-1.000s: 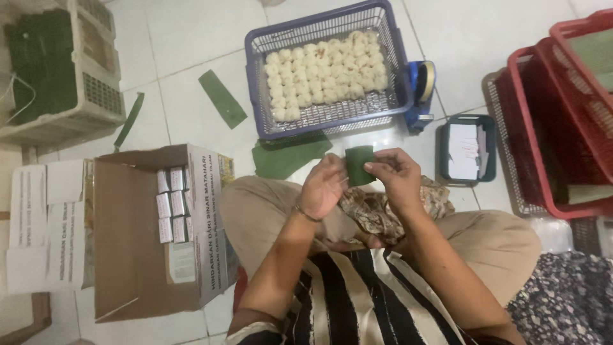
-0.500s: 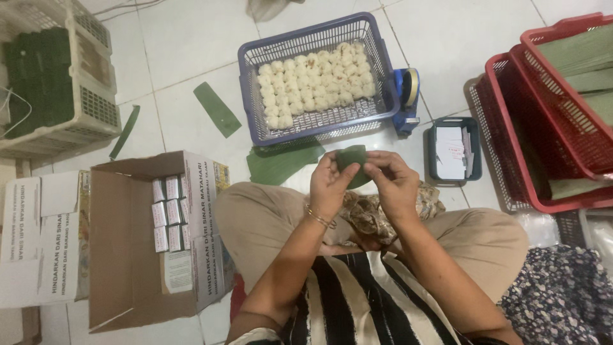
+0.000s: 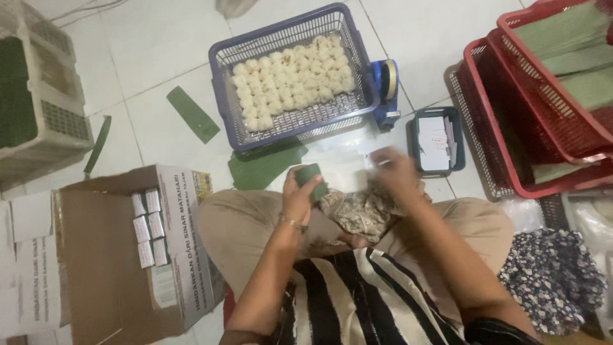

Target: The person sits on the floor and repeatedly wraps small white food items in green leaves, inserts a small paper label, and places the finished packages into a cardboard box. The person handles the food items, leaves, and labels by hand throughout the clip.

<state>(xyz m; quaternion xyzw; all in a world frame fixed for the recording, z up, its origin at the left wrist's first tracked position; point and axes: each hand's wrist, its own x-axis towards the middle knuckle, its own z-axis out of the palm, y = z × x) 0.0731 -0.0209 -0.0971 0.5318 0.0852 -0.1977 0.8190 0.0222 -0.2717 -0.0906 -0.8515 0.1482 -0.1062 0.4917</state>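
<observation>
my left hand (image 3: pixel 299 199) fingers pinch the green leaf parcel (image 3: pixel 313 181); it seems soft and light, so i grip its sides. my right hand (image 3: pixel 394 174) is blurred, cannot tell.

Floor (image 3: pixel 159 70): pale square tiles with thin grout lines, evenly lit, no hard shadows. A blue wire basket (image 3: pixel 357 76) stands at centre top. Stacked red baskets (image 3: pixel 504 108) sit at the right edge; a white slatted crate (image 3: pixel 57 121) sits at upper left. An open cardboard box (image 3: pixel 96 268) stands at lower left. No walls or windows in view.
</observation>
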